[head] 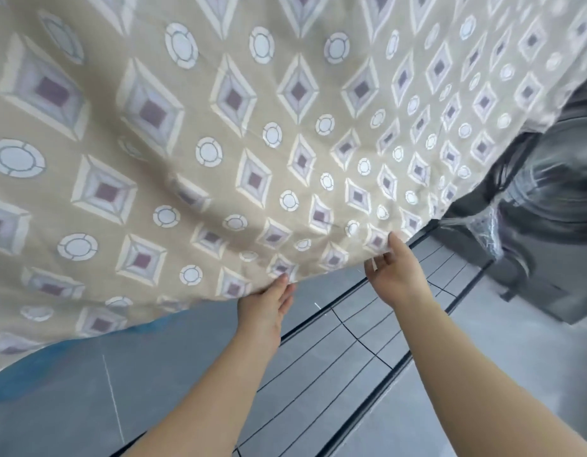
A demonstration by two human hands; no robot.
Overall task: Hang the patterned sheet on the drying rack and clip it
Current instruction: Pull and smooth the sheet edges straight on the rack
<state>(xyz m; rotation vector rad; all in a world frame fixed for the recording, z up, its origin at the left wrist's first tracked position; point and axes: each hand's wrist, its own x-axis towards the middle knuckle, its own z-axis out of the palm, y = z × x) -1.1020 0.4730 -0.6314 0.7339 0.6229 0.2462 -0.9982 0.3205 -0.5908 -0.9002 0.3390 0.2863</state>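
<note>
The patterned sheet [219, 143], beige with purple diamonds and white circles, billows across the upper and left part of the head view. My left hand [269, 305] grips its lower edge from underneath, the fingertips hidden in the fabric. My right hand [392, 275] pinches the same edge further right, thumb on top. Below the hands runs the drying rack [351, 351], a dark frame with thin parallel wires. The sheet's edge hangs just above the rack's far end. No clips are in view.
Grey tiled floor [483, 374] lies under and around the rack. A dark bulky object [549, 225] with something wrapped in clear plastic stands at the right. A blue patch [71, 351] shows beneath the sheet on the left.
</note>
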